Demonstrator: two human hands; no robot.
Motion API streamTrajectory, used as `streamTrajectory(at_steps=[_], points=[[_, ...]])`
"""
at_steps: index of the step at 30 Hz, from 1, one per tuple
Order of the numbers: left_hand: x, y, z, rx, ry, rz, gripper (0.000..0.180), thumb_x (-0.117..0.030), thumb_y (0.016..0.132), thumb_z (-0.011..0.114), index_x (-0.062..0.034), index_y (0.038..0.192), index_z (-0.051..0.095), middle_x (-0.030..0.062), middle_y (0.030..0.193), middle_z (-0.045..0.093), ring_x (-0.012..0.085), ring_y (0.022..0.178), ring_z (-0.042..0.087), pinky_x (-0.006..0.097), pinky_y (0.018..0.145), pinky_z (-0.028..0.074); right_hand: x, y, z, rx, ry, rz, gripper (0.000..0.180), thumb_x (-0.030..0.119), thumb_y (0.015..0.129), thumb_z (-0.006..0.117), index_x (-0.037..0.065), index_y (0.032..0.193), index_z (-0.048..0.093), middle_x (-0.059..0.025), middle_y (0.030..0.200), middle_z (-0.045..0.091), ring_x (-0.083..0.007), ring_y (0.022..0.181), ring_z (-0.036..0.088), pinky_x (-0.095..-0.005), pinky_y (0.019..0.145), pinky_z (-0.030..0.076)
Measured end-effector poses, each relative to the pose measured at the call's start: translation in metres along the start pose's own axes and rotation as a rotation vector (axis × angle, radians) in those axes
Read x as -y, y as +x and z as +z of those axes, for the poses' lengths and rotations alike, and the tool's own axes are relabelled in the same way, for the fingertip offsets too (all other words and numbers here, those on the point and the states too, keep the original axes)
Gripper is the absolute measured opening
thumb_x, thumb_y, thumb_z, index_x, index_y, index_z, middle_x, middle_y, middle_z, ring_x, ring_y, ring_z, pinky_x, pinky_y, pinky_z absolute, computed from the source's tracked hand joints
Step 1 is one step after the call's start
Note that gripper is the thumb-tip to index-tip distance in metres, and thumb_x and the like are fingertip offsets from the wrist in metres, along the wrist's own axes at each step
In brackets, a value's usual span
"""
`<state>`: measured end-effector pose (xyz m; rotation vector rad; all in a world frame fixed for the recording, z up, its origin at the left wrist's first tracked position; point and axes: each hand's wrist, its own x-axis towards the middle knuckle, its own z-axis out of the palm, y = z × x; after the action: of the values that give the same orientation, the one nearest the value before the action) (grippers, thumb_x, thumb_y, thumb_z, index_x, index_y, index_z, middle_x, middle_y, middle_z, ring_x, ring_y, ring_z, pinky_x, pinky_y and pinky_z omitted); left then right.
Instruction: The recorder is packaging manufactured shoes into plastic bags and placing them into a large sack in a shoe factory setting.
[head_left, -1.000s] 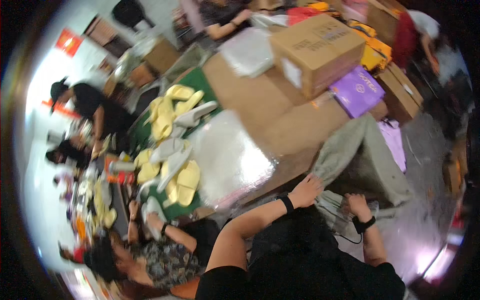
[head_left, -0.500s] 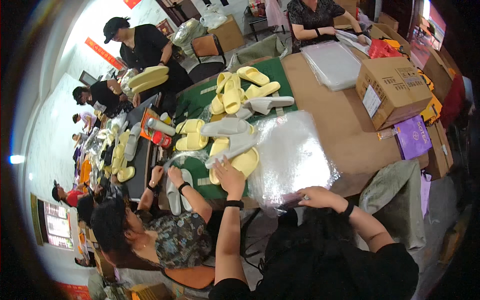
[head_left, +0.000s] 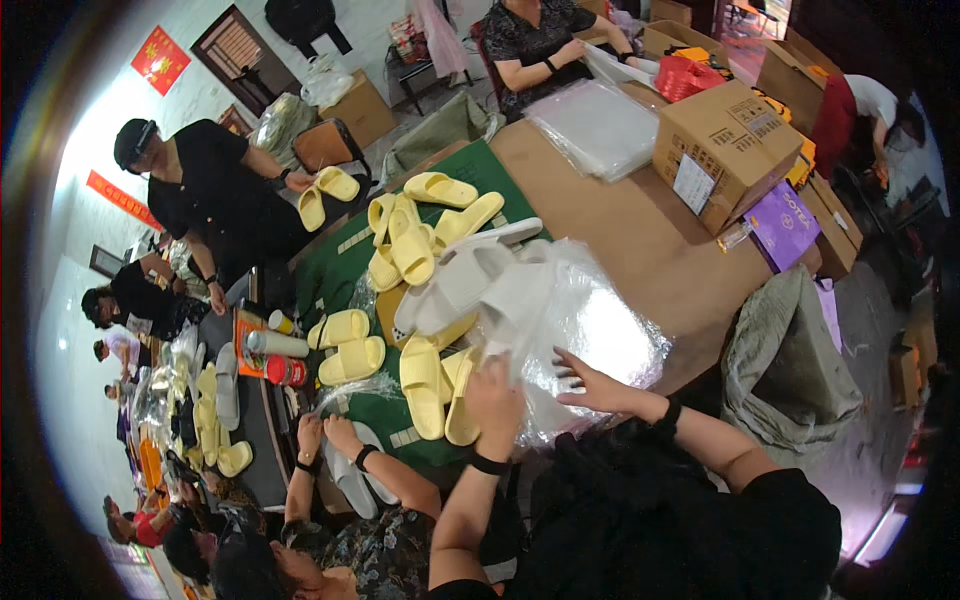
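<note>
We see both bare hands over the near edge of the work table, apart from each other. Our left hand (head_left: 495,400) is at the lower left border of the clear plastic sheets (head_left: 610,335); it is blurred, and we cannot tell whether its fingers pinch anything. Our right hand (head_left: 600,387) has its fingers spread and grips nothing, poised over the same sheets, though we cannot tell whether it touches them.

Just beyond the left hand lies a pale slipper (head_left: 515,295), which seems to be under or inside clear film. Ahead and left of that hand is a grey slipper (head_left: 445,290), and just beside its left side are yellow slippers (head_left: 425,385) on the green mat (head_left: 330,262). Well beyond the right hand stands a cardboard box (head_left: 730,150), and to its right is an open sack (head_left: 790,360). Left of our left hand, a co-worker's hands (head_left: 325,435) are near another grey pair.

We judge the step in hand to be bringing slippers and film together. The next move seems to call for the left hand to steady the slipper while the right fingers lift one layer of film cleanly, without dragging others along.
</note>
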<state>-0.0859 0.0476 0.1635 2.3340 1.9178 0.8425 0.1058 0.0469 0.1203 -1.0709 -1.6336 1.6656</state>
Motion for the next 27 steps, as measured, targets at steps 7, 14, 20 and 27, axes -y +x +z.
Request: streamTrajectory(at_steps=[7,14,20,27], points=[[-0.064,-0.020,0.030,0.193,-0.416,0.242,0.049,-0.004,0.069,0.060,-0.0038,0.117,0.047,0.0157,0.107,0.048,0.0326,0.088,0.047,0.039,0.074,0.042,0.022,0.002,-0.018,-0.516,0.393,0.053,0.062,0.007,0.076,0.060,-0.001,0.127,0.027,-0.0114,0.115,0.047,-0.0163,0.104,0.045,-0.0284,0.087,0.039],[-0.003,-0.103,0.110,0.705,-0.466,0.031,0.051,-0.016,0.076,0.059,-0.0098,0.123,0.040,0.0193,0.124,0.038,0.0360,0.108,0.042,0.042,0.089,0.037,0.027,-0.027,-0.083,-0.477,0.151,-0.119,0.051,0.003,0.076,0.058,0.001,0.123,0.039,-0.0084,0.111,0.052,-0.0141,0.102,0.048,-0.0282,0.087,0.038],[-0.026,-0.099,0.138,0.563,0.134,0.451,0.052,-0.037,0.083,0.048,-0.0298,0.132,0.034,0.0185,0.134,0.030,0.0390,0.121,0.029,0.054,0.095,0.025,0.050,-0.049,-0.109,-0.396,0.451,0.008,0.050,0.001,0.073,0.058,0.001,0.121,0.041,-0.0068,0.106,0.054,-0.0132,0.095,0.052,-0.0267,0.083,0.041],[-0.039,-0.107,0.160,0.649,0.245,0.175,0.052,-0.050,0.081,0.045,-0.0342,0.130,0.037,0.0200,0.132,0.033,0.0419,0.122,0.026,0.058,0.094,0.024,0.012,-0.011,-0.131,-0.500,0.126,0.132,0.043,0.006,0.072,0.054,-0.003,0.113,0.046,-0.0121,0.102,0.057,-0.0205,0.090,0.056,-0.0308,0.079,0.044]])
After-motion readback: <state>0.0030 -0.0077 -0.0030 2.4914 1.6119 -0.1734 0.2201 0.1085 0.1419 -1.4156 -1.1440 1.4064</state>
